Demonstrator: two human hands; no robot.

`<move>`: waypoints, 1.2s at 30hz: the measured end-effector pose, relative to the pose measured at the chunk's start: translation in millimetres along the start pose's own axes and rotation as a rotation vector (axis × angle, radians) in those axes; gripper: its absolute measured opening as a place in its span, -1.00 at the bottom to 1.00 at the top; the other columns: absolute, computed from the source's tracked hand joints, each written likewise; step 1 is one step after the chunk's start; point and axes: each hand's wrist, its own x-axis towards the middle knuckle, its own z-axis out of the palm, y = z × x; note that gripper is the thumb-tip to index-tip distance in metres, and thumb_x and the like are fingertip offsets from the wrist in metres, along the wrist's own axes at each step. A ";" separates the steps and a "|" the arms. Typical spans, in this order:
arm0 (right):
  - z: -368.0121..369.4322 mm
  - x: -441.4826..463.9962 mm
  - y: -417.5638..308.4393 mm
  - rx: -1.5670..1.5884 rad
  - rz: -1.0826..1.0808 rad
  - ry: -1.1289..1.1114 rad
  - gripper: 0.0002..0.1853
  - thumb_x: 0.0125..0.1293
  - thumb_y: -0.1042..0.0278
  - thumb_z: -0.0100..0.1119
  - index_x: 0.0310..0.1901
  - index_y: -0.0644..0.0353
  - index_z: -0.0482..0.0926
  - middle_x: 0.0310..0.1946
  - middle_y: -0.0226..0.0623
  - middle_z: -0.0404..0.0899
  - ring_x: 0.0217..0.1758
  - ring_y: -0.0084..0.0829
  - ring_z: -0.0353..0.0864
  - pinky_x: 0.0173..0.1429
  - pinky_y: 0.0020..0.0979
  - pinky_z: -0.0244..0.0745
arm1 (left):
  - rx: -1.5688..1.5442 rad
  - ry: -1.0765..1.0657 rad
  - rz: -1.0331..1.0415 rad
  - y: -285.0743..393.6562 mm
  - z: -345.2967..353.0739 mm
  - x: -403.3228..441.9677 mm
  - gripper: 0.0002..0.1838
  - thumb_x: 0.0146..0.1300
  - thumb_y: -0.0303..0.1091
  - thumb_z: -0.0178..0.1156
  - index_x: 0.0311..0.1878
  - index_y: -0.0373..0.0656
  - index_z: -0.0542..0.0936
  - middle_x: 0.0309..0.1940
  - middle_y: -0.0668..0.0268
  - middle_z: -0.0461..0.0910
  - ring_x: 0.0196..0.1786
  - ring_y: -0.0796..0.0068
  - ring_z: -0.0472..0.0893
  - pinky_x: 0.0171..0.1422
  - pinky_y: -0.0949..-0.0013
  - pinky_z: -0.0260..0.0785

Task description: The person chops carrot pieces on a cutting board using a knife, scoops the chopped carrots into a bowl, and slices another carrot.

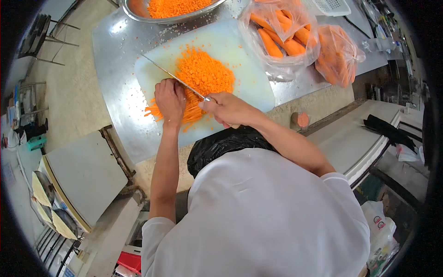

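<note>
My right hand (227, 109) is wrapped round the handle of a kitchen knife (171, 75), whose blade points up and to the left across the cutting board (251, 76). Close to the blade, my left hand (170, 100) presses down with curled fingers on a bundle of carrot strips (190, 119). Parts of the strips stick out on both sides of that hand. Beyond the knife lies a heap of finely chopped carrot (205, 71), with loose bits scattered around it on the whitish board.
A metal bowl (184, 19) of chopped carrot stands at the far edge of the steel table (115, 83). Whole carrots fill an open plastic bag (276, 62) at the board's right, beside a tied bag of carrots (339, 57). A white plastic basket (333, 6) sits behind.
</note>
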 end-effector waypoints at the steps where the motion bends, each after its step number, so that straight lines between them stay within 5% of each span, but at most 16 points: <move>1: -1.2 -7.9 -4.7 0.016 0.020 -0.004 -0.51 0.57 -0.05 0.03 -0.14 0.34 0.56 -0.65 -0.27 0.49 -0.67 -0.42 0.56 -0.58 -0.30 0.46 | 0.016 -0.011 -0.012 1.7 -1.0 0.0 -0.89 0.21 -0.55 0.22 -0.19 -0.25 0.58 -0.25 0.09 0.56 -0.12 -0.05 0.51 0.02 -0.03 0.37; 4: -4.3 -22.8 -9.7 -0.006 0.053 -0.052 -0.53 0.60 -0.07 0.04 -0.04 0.31 0.53 -0.64 -0.36 0.46 -0.67 -0.51 0.49 -0.59 -0.38 0.39 | 0.032 -0.036 -0.046 3.3 -0.2 -1.0 -0.88 0.22 -0.57 0.21 -0.17 -0.26 0.58 -0.23 0.06 0.56 -0.11 -0.07 0.50 0.03 -0.04 0.37; 9: -0.2 12.8 17.6 0.025 0.041 -0.006 -0.53 0.56 -0.08 0.07 -0.21 0.26 0.54 -0.65 -0.31 0.47 -0.69 -0.47 0.48 -0.62 -0.37 0.37 | 0.016 -0.109 -0.051 5.4 -9.8 1.5 -0.91 0.33 -0.51 0.20 -0.14 -0.29 0.57 -0.19 0.00 0.55 -0.07 -0.12 0.50 0.08 -0.03 0.38; 12: 3.8 7.7 28.2 0.041 0.022 0.044 -0.53 0.55 -0.10 0.10 -0.21 0.25 0.54 -0.64 -0.33 0.47 -0.69 -0.48 0.47 -0.63 -0.37 0.34 | -0.153 -0.339 -0.125 4.1 -31.5 1.9 -0.57 0.39 -0.19 0.31 0.15 -0.31 0.55 0.07 -0.04 0.58 0.19 -0.17 0.50 0.31 -0.13 0.35; 15: 13.1 3.6 29.8 0.144 0.046 0.007 -0.54 0.56 -0.09 0.09 -0.15 0.25 0.53 -0.62 -0.36 0.45 -0.68 -0.52 0.45 -0.63 -0.38 0.31 | 0.189 -0.451 0.200 12.7 -59.7 -11.1 -0.03 0.29 0.21 0.36 0.51 -0.34 0.30 0.48 -0.07 0.35 0.54 -0.18 0.28 0.54 -0.38 0.10; 18: 7.1 12.3 36.9 0.138 0.066 -0.033 -0.52 0.57 -0.08 0.09 0.02 0.30 0.56 -0.62 -0.36 0.44 -0.67 -0.53 0.45 -0.60 -0.40 0.33 | 0.184 -0.545 0.273 4.2 -54.7 -34.4 0.30 0.16 0.44 0.34 0.66 -0.33 0.01 0.70 0.00 -0.02 0.69 -0.17 0.01 0.60 -0.58 -0.20; 23: -3.9 -17.6 21.6 0.125 0.056 0.017 -0.41 0.54 -0.09 0.12 0.24 0.36 0.53 -0.64 -0.37 0.46 -0.69 -0.51 0.48 -0.63 -0.41 0.36 | 0.378 -0.497 0.299 -11.0 -32.2 -51.5 0.25 0.18 0.40 0.34 0.65 -0.35 0.06 0.71 0.02 -0.05 0.69 -0.18 -0.03 0.57 -0.53 -0.15; 27: -2.0 -33.0 15.2 0.127 -0.010 0.109 -0.34 0.54 -0.09 0.12 0.37 0.38 0.47 -0.64 -0.38 0.46 -0.68 -0.51 0.48 -0.62 -0.42 0.37 | 0.428 -0.475 0.056 11.6 -17.5 -44.8 0.24 0.26 0.23 0.38 0.67 -0.38 -0.08 0.72 0.00 -0.07 0.70 -0.17 -0.03 0.56 -0.52 -0.14; 30: -1.7 -42.5 14.1 0.118 0.008 0.113 -0.27 0.54 -0.09 0.11 0.46 0.40 0.38 -0.64 -0.38 0.45 -0.68 -0.52 0.48 -0.61 -0.42 0.37 | 0.492 -0.406 -0.102 26.2 -4.7 -34.5 0.20 0.29 0.22 0.36 0.67 -0.39 -0.05 0.71 -0.02 -0.04 0.69 -0.18 -0.01 0.54 -0.51 -0.09; 36: -0.8 -52.5 27.4 0.106 0.020 0.062 -0.21 0.54 -0.09 0.12 0.53 0.45 0.30 -0.65 -0.39 0.43 -0.68 -0.52 0.46 -0.60 -0.43 0.36 | 0.362 -0.322 -0.088 35.6 -17.1 -37.6 0.01 0.39 0.14 0.25 0.64 -0.38 0.10 0.68 -0.05 0.00 0.68 -0.24 -0.02 0.57 -0.57 -0.20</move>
